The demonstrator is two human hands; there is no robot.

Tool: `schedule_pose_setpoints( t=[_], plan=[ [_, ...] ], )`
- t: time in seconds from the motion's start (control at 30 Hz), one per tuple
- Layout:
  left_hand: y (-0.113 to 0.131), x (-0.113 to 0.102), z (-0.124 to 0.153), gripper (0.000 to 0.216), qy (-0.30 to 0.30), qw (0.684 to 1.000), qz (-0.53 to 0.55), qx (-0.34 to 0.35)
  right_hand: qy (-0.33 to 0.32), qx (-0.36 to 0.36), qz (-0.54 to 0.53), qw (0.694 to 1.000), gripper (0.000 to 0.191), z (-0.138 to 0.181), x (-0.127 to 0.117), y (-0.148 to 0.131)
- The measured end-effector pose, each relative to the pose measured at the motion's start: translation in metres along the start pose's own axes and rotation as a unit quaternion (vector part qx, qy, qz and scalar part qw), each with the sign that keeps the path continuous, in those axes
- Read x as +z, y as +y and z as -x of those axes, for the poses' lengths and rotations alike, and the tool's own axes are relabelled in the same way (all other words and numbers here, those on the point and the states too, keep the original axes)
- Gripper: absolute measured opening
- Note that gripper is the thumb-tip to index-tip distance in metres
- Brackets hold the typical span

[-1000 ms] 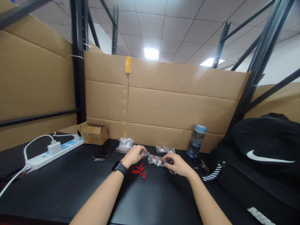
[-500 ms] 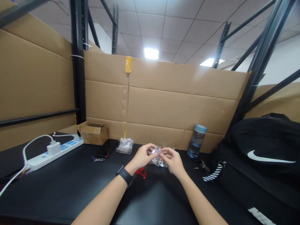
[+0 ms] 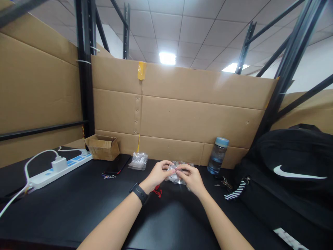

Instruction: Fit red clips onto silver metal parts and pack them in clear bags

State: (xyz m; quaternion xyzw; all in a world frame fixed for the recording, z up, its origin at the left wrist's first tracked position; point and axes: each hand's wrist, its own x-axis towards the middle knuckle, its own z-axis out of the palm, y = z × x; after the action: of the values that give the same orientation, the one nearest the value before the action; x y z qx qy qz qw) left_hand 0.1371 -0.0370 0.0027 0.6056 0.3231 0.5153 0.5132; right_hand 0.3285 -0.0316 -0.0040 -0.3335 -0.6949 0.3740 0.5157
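My left hand [image 3: 159, 174] and my right hand [image 3: 191, 178] meet over the black table [image 3: 65, 205], fingertips pinched together on a small clear plastic bag [image 3: 174, 174] that shows red and silver bits inside. A black watch [image 3: 139, 193] sits on my left wrist. Red cords [image 3: 157, 191] lie on the table just under my left hand, partly hidden by it. More clear packets [image 3: 185, 164] lie behind my hands near the cardboard wall.
A crumpled clear bag [image 3: 138, 160], a dark phone [image 3: 117, 164] and a small open cardboard box [image 3: 102, 147] lie at back left. A white power strip [image 3: 58, 169] with a charger runs along the left. A water bottle [image 3: 218, 155], keys [image 3: 225, 183] and a black bag [image 3: 288, 173] stand right.
My hands were apart on the table a second ago, each on a packet. They have come together and lifted one clear bag between the fingertips; the last half second shows almost no motion.
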Motion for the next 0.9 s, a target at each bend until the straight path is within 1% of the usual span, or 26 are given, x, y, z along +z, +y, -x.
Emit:
schedule_pose_setpoints(
  t=[0.07,0.13,0.2,0.3,0.37,0.5,0.6,0.73,0.8,0.9],
  plan=[
    [-0.002,-0.002,-0.002,0.052,0.003,1.0,0.001,0.001,0.008,-0.003,0.004,1.0,0.031,0.0,-0.002,-0.001],
    [-0.004,-0.004,-0.004,0.051,0.003,1.0,0.0,0.008,0.019,-0.026,0.023,0.999,0.029,0.0,-0.005,-0.003],
    [-0.004,-0.006,-0.006,0.049,0.012,1.0,0.002,0.023,0.043,-0.055,0.057,0.996,0.029,-0.001,-0.007,-0.005],
    [-0.001,-0.009,-0.008,0.046,0.055,0.997,0.014,0.048,0.073,-0.082,0.118,0.987,0.028,-0.001,-0.007,-0.008],
    [0.002,-0.011,-0.008,0.045,0.078,0.995,0.027,0.051,0.068,-0.081,0.128,0.986,0.027,0.0,-0.004,-0.009],
    [0.007,-0.015,-0.008,0.046,0.071,0.997,0.03,0.025,0.039,-0.042,0.05,0.997,0.026,0.004,0.007,-0.008],
    [0.007,-0.018,-0.008,0.046,0.083,0.996,0.022,0.014,0.025,-0.019,0.006,0.999,0.028,0.006,0.011,-0.009],
    [0.005,-0.021,-0.009,0.049,0.088,0.995,0.039,0.003,0.005,-0.008,-0.018,1.0,0.031,0.006,0.01,-0.014],
    [0.004,-0.022,-0.008,0.056,0.086,0.995,0.056,-0.001,-0.001,0.001,-0.023,1.0,0.033,0.006,0.009,-0.015],
    [0.004,-0.022,-0.007,0.067,0.081,0.993,0.082,-0.003,0.011,0.008,-0.012,1.0,0.036,0.006,0.008,-0.014]
  ],
)
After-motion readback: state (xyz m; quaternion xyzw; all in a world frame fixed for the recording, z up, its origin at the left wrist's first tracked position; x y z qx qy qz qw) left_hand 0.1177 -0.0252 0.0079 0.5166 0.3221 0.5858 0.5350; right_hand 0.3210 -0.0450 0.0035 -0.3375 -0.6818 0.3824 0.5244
